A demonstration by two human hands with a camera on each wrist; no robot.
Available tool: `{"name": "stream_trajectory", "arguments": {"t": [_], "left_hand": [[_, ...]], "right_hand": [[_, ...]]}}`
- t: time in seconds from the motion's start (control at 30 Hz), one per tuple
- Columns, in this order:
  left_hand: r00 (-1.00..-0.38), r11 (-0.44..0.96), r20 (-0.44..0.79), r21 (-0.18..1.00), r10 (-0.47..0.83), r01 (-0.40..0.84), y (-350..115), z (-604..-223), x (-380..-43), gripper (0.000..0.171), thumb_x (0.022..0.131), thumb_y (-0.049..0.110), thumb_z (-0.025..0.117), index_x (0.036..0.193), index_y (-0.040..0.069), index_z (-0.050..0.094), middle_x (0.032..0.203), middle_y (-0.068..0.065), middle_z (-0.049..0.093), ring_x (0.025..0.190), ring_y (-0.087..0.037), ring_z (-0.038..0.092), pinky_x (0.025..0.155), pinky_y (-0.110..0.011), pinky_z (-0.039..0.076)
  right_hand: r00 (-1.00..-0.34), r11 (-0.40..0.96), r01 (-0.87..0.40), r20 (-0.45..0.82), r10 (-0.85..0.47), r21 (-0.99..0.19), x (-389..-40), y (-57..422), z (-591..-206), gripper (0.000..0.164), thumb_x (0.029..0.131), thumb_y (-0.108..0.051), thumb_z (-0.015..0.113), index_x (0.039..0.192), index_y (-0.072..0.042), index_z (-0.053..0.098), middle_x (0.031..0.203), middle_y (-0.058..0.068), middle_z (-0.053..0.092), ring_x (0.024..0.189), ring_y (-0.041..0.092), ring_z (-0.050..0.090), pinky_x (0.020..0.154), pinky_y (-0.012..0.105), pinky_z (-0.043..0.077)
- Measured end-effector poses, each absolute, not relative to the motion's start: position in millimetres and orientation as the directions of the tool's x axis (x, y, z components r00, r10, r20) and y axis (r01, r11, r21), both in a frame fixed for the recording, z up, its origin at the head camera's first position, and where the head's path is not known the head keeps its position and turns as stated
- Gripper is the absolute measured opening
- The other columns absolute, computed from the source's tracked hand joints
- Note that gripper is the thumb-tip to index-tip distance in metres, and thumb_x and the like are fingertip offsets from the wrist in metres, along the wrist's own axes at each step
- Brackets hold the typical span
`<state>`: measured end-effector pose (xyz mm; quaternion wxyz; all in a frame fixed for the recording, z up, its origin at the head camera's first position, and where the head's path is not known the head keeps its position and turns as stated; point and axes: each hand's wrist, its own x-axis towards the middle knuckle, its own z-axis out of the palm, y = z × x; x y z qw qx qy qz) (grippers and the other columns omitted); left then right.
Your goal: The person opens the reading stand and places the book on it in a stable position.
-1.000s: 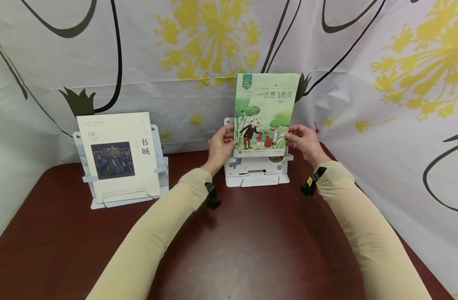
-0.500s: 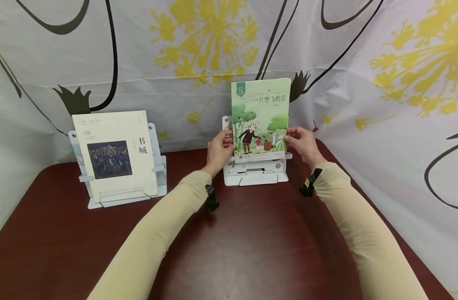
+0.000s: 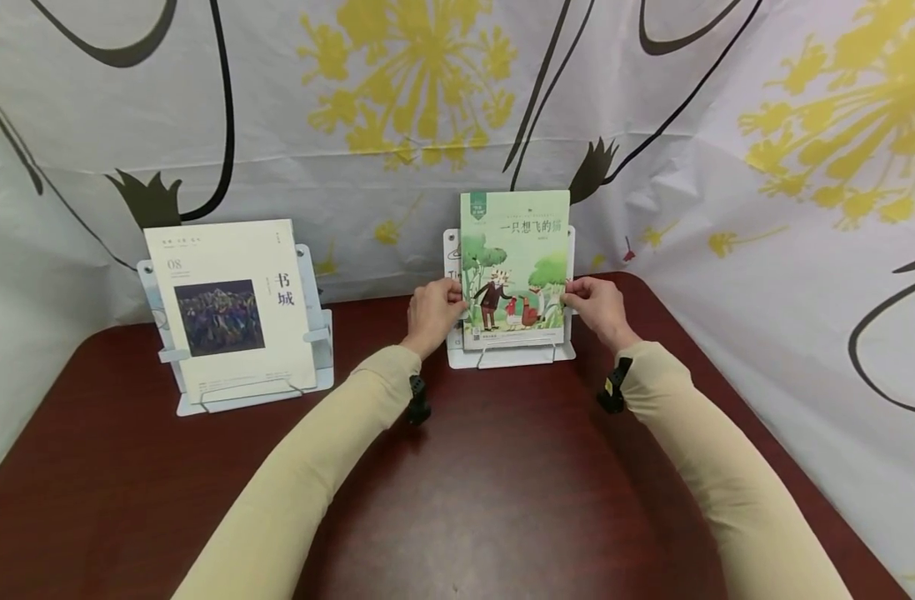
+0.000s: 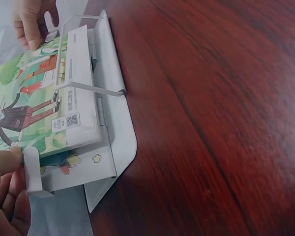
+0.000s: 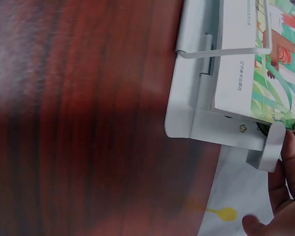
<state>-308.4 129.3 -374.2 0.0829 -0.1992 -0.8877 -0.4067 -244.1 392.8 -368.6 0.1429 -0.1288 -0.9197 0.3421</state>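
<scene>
A green illustrated book (image 3: 514,267) leans on a white book stand (image 3: 570,354). Its lower edge sits behind the stand's wire holder, close to the base. My left hand (image 3: 433,315) pinches the book's left edge between thumb and fingers. On the opposite edge, my right hand (image 3: 602,308) pinches the book at about the same height. In the left wrist view, my left thumb lies on the cover beside the stand's side clip (image 4: 33,169). The right wrist view has the right fingers near the other side clip (image 5: 273,147); part of that hand is cut off.
On the left of the dark red table (image 3: 457,500) stands a light blue book stand (image 3: 321,333) bearing a cream book (image 3: 236,308) with a dark picture. A white patterned cloth (image 3: 397,75) hangs behind the table.
The green book has come down from above the wire holder to behind it, near the stand's base. Both hands have lowered with it, keeping hold of its edges.
</scene>
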Motion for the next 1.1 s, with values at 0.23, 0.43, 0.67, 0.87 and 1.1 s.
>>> {"name": "stream_trajectory", "arguments": {"t": [0.23, 0.43, 0.67, 0.87, 1.1], "left_hand": [[-0.879, 0.698, 0.349, 0.538, 0.325, 0.472, 125.8, -378.3, -309.8, 0.017, 0.085, 0.033, 0.07, 0.088, 0.017, 0.072, 0.083, 0.003, 0.072, 0.065, -0.013, 0.063, 0.057, -0.029, 0.048], [-0.868, 0.723, 0.373, 0.491, 0.328, 0.485, 123.3, -379.2, -310.1, 0.019, 0.083, 0.034, 0.072, 0.086, 0.016, 0.073, 0.079, 0.001, 0.071, 0.059, -0.014, 0.061, 0.053, -0.028, 0.046], [-0.877, 0.717, 0.363, 0.515, 0.314, 0.47, 118.5, -381.5, -311.8, 0.02, 0.084, 0.033, 0.071, 0.089, 0.014, 0.071, 0.08, 0.0, 0.071, 0.064, -0.015, 0.062, 0.062, -0.03, 0.047], [-0.882, 0.698, 0.356, 0.544, 0.309, 0.465, 104.8, -378.9, -313.2, 0.023, 0.085, 0.031, 0.07, 0.1, 0.013, 0.071, 0.089, 0.001, 0.073, 0.075, -0.016, 0.066, 0.067, -0.031, 0.051], [-0.869, 0.679, 0.345, 0.544, 0.355, 0.493, 47.3, -359.0, -314.5, 0.03, 0.089, 0.033, 0.064, 0.111, 0.013, 0.067, 0.102, -0.002, 0.072, 0.089, -0.02, 0.067, 0.072, -0.038, 0.052]], "right_hand": [[-0.923, 0.759, 0.136, 0.196, 0.33, -0.637, -243.6, 387.1, -373.6, 0.021, 0.09, -0.017, 0.063, 0.102, 0.0, 0.067, 0.099, 0.019, 0.068, 0.084, 0.026, 0.059, 0.065, 0.027, 0.044], [-0.907, 0.783, 0.112, 0.258, 0.332, -0.612, -245.1, 380.6, -375.8, 0.02, 0.09, -0.015, 0.064, 0.101, 0.001, 0.067, 0.099, 0.02, 0.068, 0.089, 0.03, 0.063, 0.073, 0.037, 0.048], [-0.892, 0.794, 0.084, 0.311, 0.329, -0.602, -250.9, 371.8, -379.3, 0.019, 0.09, -0.013, 0.063, 0.101, 0.002, 0.066, 0.099, 0.021, 0.068, 0.091, 0.034, 0.062, 0.093, 0.051, 0.039], [-0.897, 0.803, 0.064, 0.318, 0.306, -0.592, -256.7, 371.3, -383.4, 0.022, 0.089, -0.013, 0.064, 0.105, 0.002, 0.064, 0.102, 0.021, 0.068, 0.093, 0.034, 0.063, 0.091, 0.05, 0.042], [-0.908, 0.808, 0.036, 0.318, 0.272, -0.588, -266.1, 378.0, -377.9, 0.027, 0.089, -0.01, 0.063, 0.111, 0.004, 0.061, 0.105, 0.025, 0.066, 0.097, 0.036, 0.062, 0.087, 0.048, 0.047]]}}
